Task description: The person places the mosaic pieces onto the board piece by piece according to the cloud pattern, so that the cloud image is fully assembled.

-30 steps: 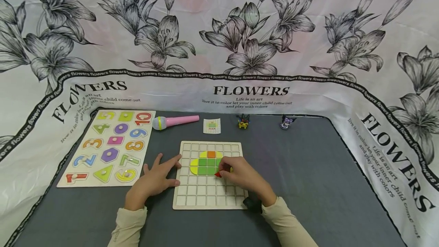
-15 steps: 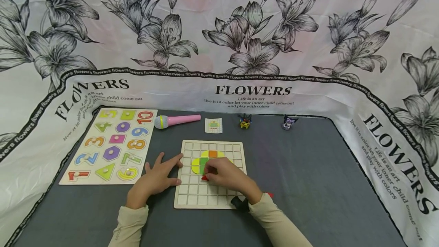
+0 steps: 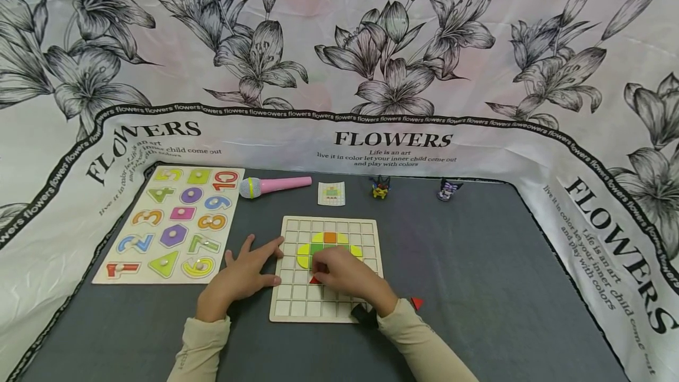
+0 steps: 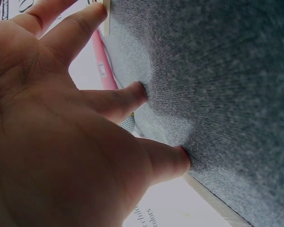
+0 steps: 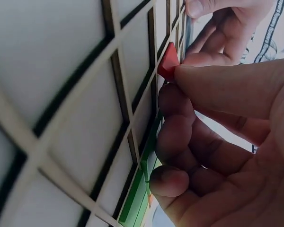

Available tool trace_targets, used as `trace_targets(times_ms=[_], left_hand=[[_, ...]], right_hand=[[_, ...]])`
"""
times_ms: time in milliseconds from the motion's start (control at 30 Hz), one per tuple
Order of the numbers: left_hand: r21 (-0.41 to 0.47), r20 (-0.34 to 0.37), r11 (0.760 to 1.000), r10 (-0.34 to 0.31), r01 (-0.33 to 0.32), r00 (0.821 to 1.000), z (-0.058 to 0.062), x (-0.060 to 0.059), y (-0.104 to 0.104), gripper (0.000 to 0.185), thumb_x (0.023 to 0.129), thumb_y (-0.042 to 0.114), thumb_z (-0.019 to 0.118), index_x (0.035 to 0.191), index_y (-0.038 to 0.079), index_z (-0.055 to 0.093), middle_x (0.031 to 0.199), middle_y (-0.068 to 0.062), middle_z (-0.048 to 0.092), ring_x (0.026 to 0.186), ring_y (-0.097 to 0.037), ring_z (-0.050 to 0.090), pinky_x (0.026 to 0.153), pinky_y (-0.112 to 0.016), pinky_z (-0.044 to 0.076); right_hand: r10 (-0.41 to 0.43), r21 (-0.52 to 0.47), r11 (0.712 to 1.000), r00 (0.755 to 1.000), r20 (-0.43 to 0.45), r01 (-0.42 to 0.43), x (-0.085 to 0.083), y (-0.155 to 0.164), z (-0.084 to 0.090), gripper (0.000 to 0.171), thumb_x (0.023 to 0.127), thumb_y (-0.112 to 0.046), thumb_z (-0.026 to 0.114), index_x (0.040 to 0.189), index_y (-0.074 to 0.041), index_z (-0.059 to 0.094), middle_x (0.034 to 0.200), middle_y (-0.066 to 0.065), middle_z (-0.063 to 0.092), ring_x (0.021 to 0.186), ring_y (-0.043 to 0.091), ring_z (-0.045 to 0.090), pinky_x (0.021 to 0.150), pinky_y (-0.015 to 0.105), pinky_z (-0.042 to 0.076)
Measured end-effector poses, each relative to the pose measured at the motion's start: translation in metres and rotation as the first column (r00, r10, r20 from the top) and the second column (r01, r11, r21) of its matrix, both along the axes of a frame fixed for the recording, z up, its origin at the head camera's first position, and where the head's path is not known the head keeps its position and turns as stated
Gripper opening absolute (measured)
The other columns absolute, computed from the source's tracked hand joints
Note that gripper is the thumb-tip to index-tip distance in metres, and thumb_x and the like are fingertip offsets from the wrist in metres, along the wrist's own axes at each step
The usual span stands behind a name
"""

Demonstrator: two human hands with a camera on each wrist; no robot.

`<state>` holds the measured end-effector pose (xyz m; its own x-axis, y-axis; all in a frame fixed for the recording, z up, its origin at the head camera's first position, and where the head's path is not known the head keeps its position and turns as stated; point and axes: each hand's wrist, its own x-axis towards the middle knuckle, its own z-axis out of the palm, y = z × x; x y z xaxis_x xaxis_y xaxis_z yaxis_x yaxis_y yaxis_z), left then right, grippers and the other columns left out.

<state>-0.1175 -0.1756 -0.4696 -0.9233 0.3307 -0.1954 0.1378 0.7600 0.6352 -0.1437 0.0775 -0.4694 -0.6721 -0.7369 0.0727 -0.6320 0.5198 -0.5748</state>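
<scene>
A wooden grid board (image 3: 323, 305) lies on the grey table, with green, yellow and orange tiles (image 3: 330, 238) set in its upper rows. My right hand (image 3: 339, 273) rests over the board's middle and pinches a small red triangle piece (image 3: 315, 280) against a cell just below the coloured tiles. The right wrist view shows that red piece (image 5: 168, 60) between thumb and fingertips, with the green tiles (image 5: 137, 198) beside the knuckles. My left hand (image 3: 241, 276) lies flat with spread fingers (image 4: 128, 94) on the table, fingertips touching the board's left edge.
A second red triangle (image 3: 417, 303) lies on the table right of the board. A number and shape puzzle board (image 3: 175, 223) sits at the left. Along the back are a pink toy microphone (image 3: 273, 185), a small pattern card (image 3: 331, 193) and two small figures (image 3: 379, 188) (image 3: 447, 189).
My right hand has slid left and a little down across the board with the red piece. A second red triangle has come into view by my right sleeve. The left hand has stayed put.
</scene>
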Motion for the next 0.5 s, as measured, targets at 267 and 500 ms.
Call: trace_targets(times_ms=[267,500], left_hand=[[0.001,0.014,1.0,0.001,-0.001,1.0,0.004,0.001,0.003,0.076,0.094,0.015,0.085,0.16,0.01,0.048,0.148,-0.012,0.062,0.157,-0.059,0.007,0.108,-0.09,-0.003],[0.004,0.02,1.0,0.001,-0.001,1.0,0.002,0.0,0.002,0.076,0.094,0.015,0.084,0.161,0.009,0.047,0.149,-0.013,0.062,0.157,-0.06,0.006,0.108,-0.09,-0.004]], right_hand=[[-0.01,0.028,1.0,0.998,-0.055,0.011,0.003,-0.001,0.0,0.019,0.092,0.007,0.074,0.085,-0.01,0.067,0.075,-0.005,0.059,0.069,0.008,0.05,0.065,0.022,0.044],[-0.048,-0.025,0.999,0.999,0.005,0.048,0.007,0.013,0.0,0.013,0.096,0.004,0.071,0.094,-0.008,0.073,0.083,-0.005,0.064,0.073,0.007,0.053,0.068,0.024,0.049]])
